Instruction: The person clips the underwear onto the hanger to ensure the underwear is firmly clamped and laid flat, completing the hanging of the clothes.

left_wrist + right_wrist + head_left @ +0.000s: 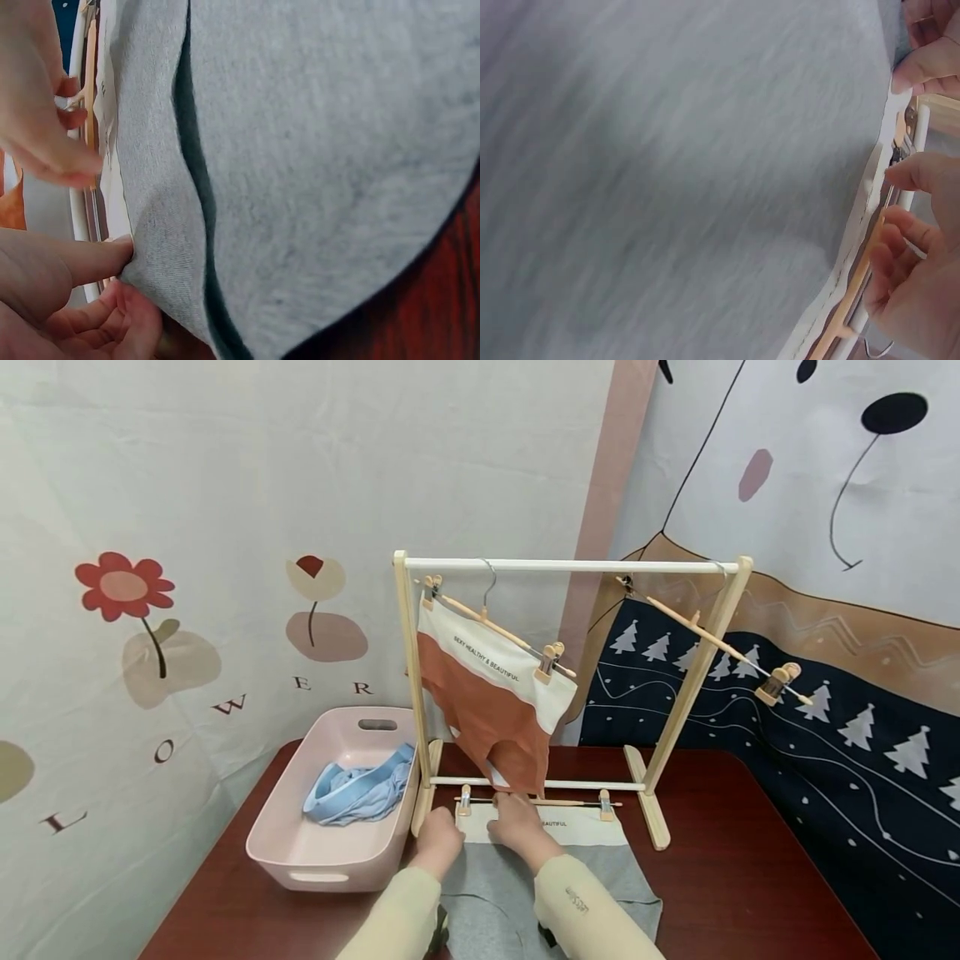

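1. The rack [525, 565] carries a rust-and-white garment [480, 697], apparently done!
2. Grey garment [600, 881] lies flat below it, not yet hung.
3. Basket [281, 814]: blue garment [360, 792] loose inside, seemingly left to do.
4. Left hand [440, 835] pinches the grey waistband [585, 832]; right hand [519, 822], thumb and fingers parted, seemingly holds nothing.
5. Lettering [553, 824] partly covered; clips' [606, 807] bite unclear.

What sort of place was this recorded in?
Probably a staged tabletop set: a printed backdrop hangs behind a dark red table holding a small clothes rack and a pink basket.
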Available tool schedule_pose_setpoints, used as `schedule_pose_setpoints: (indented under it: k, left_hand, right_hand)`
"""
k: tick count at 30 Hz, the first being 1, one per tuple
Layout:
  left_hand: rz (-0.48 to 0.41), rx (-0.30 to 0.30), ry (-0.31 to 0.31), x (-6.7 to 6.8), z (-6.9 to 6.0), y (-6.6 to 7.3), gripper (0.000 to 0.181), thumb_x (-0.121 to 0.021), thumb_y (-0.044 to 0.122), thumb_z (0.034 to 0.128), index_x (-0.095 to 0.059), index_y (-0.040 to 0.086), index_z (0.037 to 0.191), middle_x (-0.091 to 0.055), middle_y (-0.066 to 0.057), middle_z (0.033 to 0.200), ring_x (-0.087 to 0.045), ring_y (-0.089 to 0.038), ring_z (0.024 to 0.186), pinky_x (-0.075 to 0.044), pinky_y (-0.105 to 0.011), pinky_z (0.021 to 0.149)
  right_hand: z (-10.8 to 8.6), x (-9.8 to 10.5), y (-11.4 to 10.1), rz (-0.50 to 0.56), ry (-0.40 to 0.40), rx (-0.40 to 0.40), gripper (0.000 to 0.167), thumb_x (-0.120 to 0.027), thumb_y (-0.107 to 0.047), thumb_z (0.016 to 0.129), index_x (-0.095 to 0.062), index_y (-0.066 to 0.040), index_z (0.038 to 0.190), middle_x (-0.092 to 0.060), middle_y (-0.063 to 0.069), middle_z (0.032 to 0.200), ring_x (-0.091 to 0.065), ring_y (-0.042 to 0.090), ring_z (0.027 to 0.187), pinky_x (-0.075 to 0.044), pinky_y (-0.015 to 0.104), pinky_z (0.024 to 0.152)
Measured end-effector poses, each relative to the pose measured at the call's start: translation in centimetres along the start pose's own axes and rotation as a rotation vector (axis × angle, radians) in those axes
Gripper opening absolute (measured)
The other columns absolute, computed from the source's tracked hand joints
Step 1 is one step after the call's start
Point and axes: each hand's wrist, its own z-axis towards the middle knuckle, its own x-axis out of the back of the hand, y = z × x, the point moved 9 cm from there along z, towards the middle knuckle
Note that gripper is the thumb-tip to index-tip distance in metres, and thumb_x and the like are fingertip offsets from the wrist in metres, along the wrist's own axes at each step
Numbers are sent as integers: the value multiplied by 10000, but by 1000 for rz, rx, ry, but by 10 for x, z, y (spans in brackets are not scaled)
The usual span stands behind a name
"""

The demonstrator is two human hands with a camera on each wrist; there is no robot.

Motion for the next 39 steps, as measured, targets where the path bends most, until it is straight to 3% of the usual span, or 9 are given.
schedule_pose_setpoints:
  k: [4, 9, 15, 18, 22, 24, 28, 33, 39]
  left_hand:
    - [3, 0, -3, 0, 0, -1, 259, -763, 56, 728, -525, 58, 627, -570, -72, 654, -527, -201, 591, -441, -332, 527]
    - [4, -15, -4, 1, -3, -3, 370, -747, 52, 733, -422, 101, 564, -458, -35, 583, -434, -179, 531, -356, -294, 482]
    - [-38, -40, 11, 1, -4, -4, 377, -734, 31, 722, -399, 102, 565, -415, -29, 576, -395, -174, 524, -315, -286, 474]
    - [-47, -51, 29, 2, -3, -3, 316, -736, 28, 710, -449, 81, 589, -462, -40, 604, -423, -179, 546, -345, -295, 492]
    - [-43, -75, 41, 0, -4, -1, 249, -742, 34, 707, -508, 60, 627, -527, -56, 643, -472, -187, 576, -396, -314, 526]
    - [-54, -76, 37, -1, -5, 0, 232, -743, 34, 715, -523, 49, 644, -543, -63, 659, -489, -192, 589, -412, -322, 542]
    - [-67, -73, 40, -1, -6, 0, 208, -752, 31, 718, -550, 31, 669, -571, -77, 683, -517, -202, 608, -434, -336, 556]
    - [-71, -63, 31, 1, -7, -1, 177, -758, 39, 724, -583, 13, 708, -596, -89, 711, -542, -212, 634, -453, -345, 575]
    - [-92, -79, 45, 7, -7, 0, 181, -758, 30, 713, -595, -24, 773, -597, -106, 726, -560, -242, 673, -465, -363, 617]
  right_hand:
    - [8, -9, -13, 116, -47, 17, 411, -634, -131, 844, -589, -10, 1234, -602, 162, 1233, -505, 347, 1214, -427, 469, 963]
    - [13, -19, -29, 321, -131, 9, 467, -587, -79, 884, -490, 57, 1320, -484, 257, 1356, -421, 398, 1292, -380, 511, 1018]
    - [26, -25, -27, 474, -129, -72, 454, -572, -89, 886, -506, 29, 1319, -540, 228, 1296, -540, 349, 1139, -462, 454, 904]
    - [40, -40, -18, 628, -147, -147, 334, -538, -80, 883, -599, -21, 1206, -639, 118, 944, -570, 198, 714, -475, 330, 625]
    - [49, -60, -5, 817, -148, -285, 129, -501, -74, 891, -612, -16, 923, -392, 2, 556, -281, 98, 432, -290, 254, 450]
    - [49, -64, 0, 847, -140, -369, 142, -512, -101, 917, -620, -20, 963, -411, -2, 561, -288, 103, 450, -297, 267, 476]
    - [57, -67, 11, 784, -68, -375, 254, -594, -196, 911, -634, -13, 1083, -573, 35, 725, -445, 123, 533, -400, 291, 516]
    - [35, -22, -7, 637, 18, -382, 203, -653, -178, 884, -662, -8, 995, -652, 136, 988, -609, 236, 746, -495, 339, 672]
    - [31, -11, -20, 738, -15, -270, 210, -596, -179, 933, -561, 4, 1029, -611, 122, 945, -514, 103, 512, -382, 249, 483]
